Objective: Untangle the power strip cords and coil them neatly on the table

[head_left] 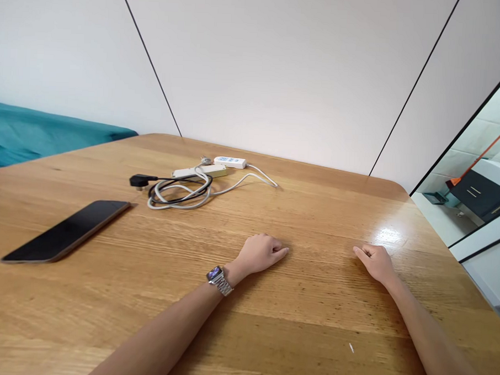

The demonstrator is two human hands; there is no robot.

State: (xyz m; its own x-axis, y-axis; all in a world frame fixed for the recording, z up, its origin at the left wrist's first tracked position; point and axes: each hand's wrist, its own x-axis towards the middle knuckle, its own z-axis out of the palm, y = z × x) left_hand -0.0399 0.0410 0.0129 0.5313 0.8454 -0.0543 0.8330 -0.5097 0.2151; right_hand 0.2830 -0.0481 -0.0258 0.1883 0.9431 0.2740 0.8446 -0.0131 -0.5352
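Note:
My left hand rests on the wooden table with its fingers curled under, holding nothing; a metal-band watch sits on that wrist. My right hand lies on the table a little to the right, fingers loosely curled, also holding nothing. Beyond the left hand lies a tangle of white and black cables with a black plug and two white power strips. A dark phone lies face up at the left.
A teal cloth-covered surface stands beyond the table's left edge. White wall panels rise behind the table. At the right, a glass partition shows a dark cabinet and an orange handle. A tiny white speck lies near the front.

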